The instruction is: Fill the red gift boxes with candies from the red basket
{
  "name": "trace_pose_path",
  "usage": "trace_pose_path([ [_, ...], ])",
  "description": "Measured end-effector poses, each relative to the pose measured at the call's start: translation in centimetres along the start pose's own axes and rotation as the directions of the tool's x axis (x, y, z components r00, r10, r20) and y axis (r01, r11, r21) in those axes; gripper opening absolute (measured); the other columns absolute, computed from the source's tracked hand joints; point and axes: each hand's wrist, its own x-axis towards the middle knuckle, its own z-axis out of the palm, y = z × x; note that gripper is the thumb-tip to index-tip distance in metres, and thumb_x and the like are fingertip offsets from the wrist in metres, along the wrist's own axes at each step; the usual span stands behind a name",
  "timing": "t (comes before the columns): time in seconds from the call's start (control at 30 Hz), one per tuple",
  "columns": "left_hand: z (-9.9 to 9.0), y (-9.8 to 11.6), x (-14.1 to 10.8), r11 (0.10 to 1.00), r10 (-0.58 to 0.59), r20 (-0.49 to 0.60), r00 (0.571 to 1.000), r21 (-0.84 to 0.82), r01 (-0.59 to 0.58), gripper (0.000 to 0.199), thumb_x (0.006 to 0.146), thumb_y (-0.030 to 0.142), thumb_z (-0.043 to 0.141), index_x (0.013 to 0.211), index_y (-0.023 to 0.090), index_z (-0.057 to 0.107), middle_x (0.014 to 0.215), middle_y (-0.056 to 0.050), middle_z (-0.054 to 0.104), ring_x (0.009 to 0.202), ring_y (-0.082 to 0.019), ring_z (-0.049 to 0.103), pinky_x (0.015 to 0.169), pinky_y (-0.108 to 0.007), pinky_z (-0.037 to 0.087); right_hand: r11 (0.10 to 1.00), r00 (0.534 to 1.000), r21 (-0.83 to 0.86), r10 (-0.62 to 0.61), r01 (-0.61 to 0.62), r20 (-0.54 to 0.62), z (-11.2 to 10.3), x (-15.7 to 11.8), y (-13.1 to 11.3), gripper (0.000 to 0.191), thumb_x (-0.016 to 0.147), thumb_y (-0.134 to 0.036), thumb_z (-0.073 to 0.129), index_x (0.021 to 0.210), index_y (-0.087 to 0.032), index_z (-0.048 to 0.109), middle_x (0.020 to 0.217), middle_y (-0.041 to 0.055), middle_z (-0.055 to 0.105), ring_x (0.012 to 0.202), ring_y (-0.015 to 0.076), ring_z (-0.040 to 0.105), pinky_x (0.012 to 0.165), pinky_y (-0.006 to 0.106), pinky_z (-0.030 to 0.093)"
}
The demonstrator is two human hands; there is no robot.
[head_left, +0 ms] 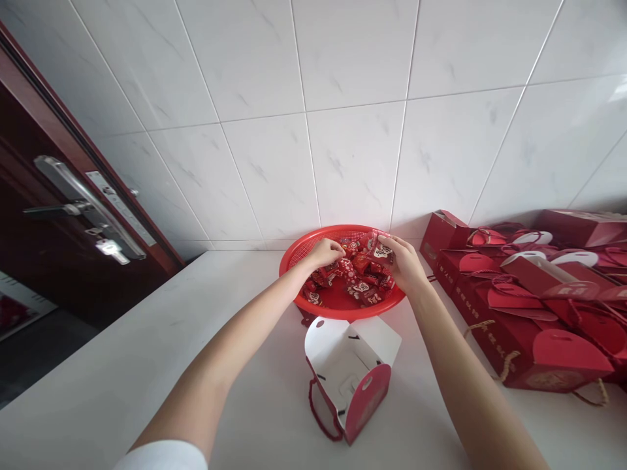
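Note:
A red plastic basket (337,318) filled with red-wrapped sweets (360,287) stands against the tiled wall. My left hand (324,253) is over the basket's left side, fingers curled together among the wrappers; what they hold, if anything, is hidden. At the basket's right rim my right hand (407,264) grips a red candy packet (380,249) with white lettering. Between my forearms, in front of the basket, sits a small red gift box (371,399) with its flaps up and apart. Its white inside shows, and a dark red cord handle (323,427) hangs at its left.
On the right, several red gift boxes (524,349) with cord handles are crowded together on the white counter (235,398). A dark red door (29,150) with a metal handle and keys (110,248) is at the left. The tiled wall (357,156) bounds the back.

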Motion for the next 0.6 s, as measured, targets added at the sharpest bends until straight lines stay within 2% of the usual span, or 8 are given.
trace_pose_path([
  [0.2,-0.2,0.4,-0.5,0.992,-0.077,-0.018,0.997,0.102,0.079,0.018,0.070,0.016,0.055,0.053,0.019,0.055,0.051,0.002,0.047,0.052,-0.013,0.046,0.047,-0.025,0.032,1.000,1.000,-0.008,-0.005,0.005,0.006,-0.1,0.1,0.0,0.020,0.062,-0.033,0.081,0.075,-0.021,0.073,0.080,0.0009,0.073,0.080,0.0192,0.068,0.064,0.028,0.057],
  [0.37,-0.3,0.5,-0.8,0.966,-0.125,-0.045,0.991,0.222,0.132,0.034,0.067,0.012,0.056,0.045,0.021,0.032,0.049,0.002,0.033,0.052,-0.014,0.044,0.051,-0.028,0.028,1.000,1.000,-0.012,-0.007,0.007,0.001,-0.1,-0.1,-0.1,0.020,0.062,-0.033,0.081,0.075,-0.021,0.074,0.080,0.0007,0.073,0.081,0.0188,0.067,0.063,0.026,0.057],
  [0.6,-0.3,1.1,-1.6,0.939,-0.105,-0.022,0.994,0.326,0.107,0.034,0.067,0.012,0.059,0.047,0.021,0.034,0.050,0.002,0.033,0.052,-0.013,0.042,0.052,-0.029,0.024,1.000,1.000,-0.018,-0.006,0.006,-0.008,-0.1,-0.1,0.0,0.021,0.060,-0.033,0.081,0.076,-0.021,0.075,0.080,0.0011,0.075,0.078,0.0192,0.068,0.061,0.027,0.057],
])
